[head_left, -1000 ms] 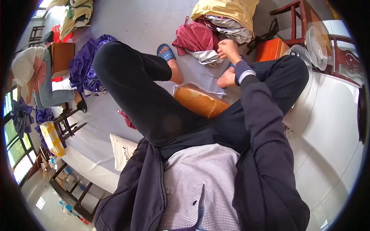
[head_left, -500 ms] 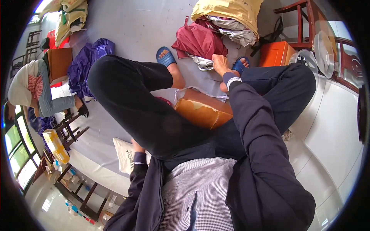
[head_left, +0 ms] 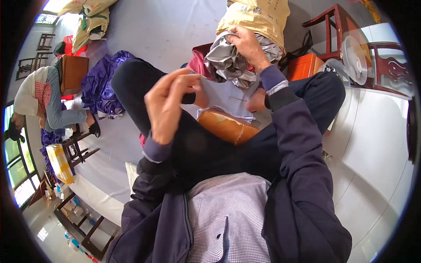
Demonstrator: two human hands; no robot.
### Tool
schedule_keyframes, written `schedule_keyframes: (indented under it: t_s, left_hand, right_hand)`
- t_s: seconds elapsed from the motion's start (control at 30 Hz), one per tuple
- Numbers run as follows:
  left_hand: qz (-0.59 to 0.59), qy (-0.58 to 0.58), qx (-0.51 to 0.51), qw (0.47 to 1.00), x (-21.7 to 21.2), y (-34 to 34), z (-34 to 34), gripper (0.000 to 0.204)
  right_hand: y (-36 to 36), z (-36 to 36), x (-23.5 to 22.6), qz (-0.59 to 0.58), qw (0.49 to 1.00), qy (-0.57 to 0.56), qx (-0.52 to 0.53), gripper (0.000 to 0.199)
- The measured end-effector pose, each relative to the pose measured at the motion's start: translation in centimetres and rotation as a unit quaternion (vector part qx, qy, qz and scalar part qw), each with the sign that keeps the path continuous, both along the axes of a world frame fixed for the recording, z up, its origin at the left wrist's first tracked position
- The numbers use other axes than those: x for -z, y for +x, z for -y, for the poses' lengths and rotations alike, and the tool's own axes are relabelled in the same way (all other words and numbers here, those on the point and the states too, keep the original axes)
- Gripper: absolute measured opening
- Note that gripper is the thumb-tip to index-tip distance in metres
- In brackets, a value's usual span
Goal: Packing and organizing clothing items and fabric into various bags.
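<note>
Right hand [head_left: 246,43] first: its fingers [head_left: 234,34] are closed on a bunch of silvery-grey fabric [head_left: 228,61], pinching a fold at the top of the heap, probably to draw it free of the pile. That fabric sits at the far side, on the floor past the person's knees, lying over a dark red cloth [head_left: 199,59] and just below a tan sack [head_left: 258,15]. Left hand [head_left: 169,105] is raised in front of the body, nearer and to the left; thumb and fingers [head_left: 193,83] curl loosely toward each other at the edge of a pale sheet [head_left: 223,94] spread over the lap, but whether they actually grip it I cannot tell. A brown roll under clear wrap [head_left: 230,127] rests across the thigh, just near of the sheet, likely parked there within reach. The person sits low with legs in dark trousers [head_left: 144,83] spread wide. Far right: an orange box [head_left: 302,65], a red wooden chair [head_left: 335,22], a white fan [head_left: 353,52]. Far left: another person [head_left: 48,98] sitting, with purple cloth [head_left: 103,83] heaped just right of them.
</note>
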State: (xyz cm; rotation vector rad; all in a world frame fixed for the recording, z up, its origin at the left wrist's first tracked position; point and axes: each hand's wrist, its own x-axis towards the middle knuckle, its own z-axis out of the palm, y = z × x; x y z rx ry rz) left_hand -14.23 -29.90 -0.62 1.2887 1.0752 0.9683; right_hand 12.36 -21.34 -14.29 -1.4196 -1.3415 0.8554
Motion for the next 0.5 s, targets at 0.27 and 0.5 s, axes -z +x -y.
schedule_keyframes:
  t_s: [0.27,0.5]
  left_hand:
    - [-0.004,-0.125,0.118,0.985,5.5,3.9,1.6,0.038]
    - [0.176,-0.226,0.101,0.953,8.1,5.2,2.8,0.045]
  right_hand:
    - [-1.1,5.6,-5.4,-0.264,0.959,-0.098,-0.034,0.017]
    - [-4.5,11.0,-7.0,-0.048,0.996,-0.076,0.021,0.026]
